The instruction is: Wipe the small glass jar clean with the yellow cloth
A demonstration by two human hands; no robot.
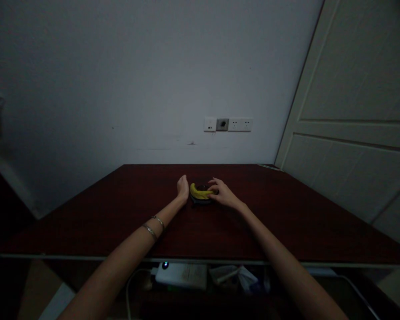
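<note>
A yellow banana [200, 194] lies curved across a small dark round object [202, 202], whose kind I cannot make out in the dim light. My right hand [221, 193] has its thumb and fingers closed about the banana's right end. Just left of the banana, my left hand [183, 187] rests on its edge on the table, loosely cupped, palm side toward the banana. Most of its fingers are hidden behind the hand, and it appears to hold nothing. Two bracelets [150, 230] circle my left forearm.
The dark red table [120, 218] reaches back to a pale wall [153, 80] with a row of sockets [240, 125]. Under the front edge, an open shelf holds a white device [182, 275] with a cable and plastic bags [235, 278]. A panelled door [356, 102] stands at the right.
</note>
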